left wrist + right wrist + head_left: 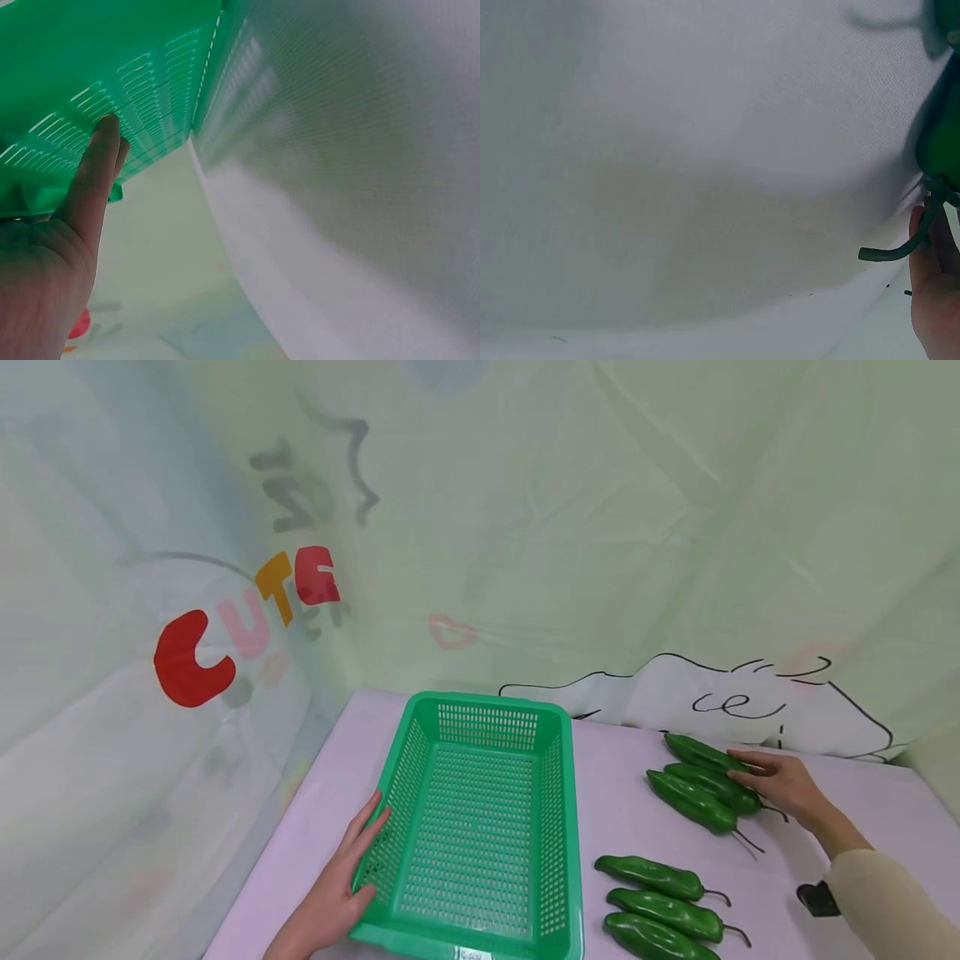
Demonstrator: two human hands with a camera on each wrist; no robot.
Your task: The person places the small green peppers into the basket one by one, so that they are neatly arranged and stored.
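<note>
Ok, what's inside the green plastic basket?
Inside the green plastic basket, only its perforated floor and walls show. The left hand covers part of the left wall; the basket's underside is hidden.

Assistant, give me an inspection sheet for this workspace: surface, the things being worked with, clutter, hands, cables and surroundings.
Surface: table with a pale, slightly lilac top.
Basket: green basket, slotted, no peppers inside.
Peppers: six green, right of the basket; three in the far group, three in the near group, the nearest cut off by the frame.
Clutter: dark object beside the right sleeve; what it is cannot be told.
Left hand: rests on the basket's left side, fingers fairly straight.
Right hand: fingertips at the stem end of the farthest pepper; grip unclear.
Cables: nothing seen.
Surroundings: pale printed sheeting behind and to the left, with colored letters.
</note>
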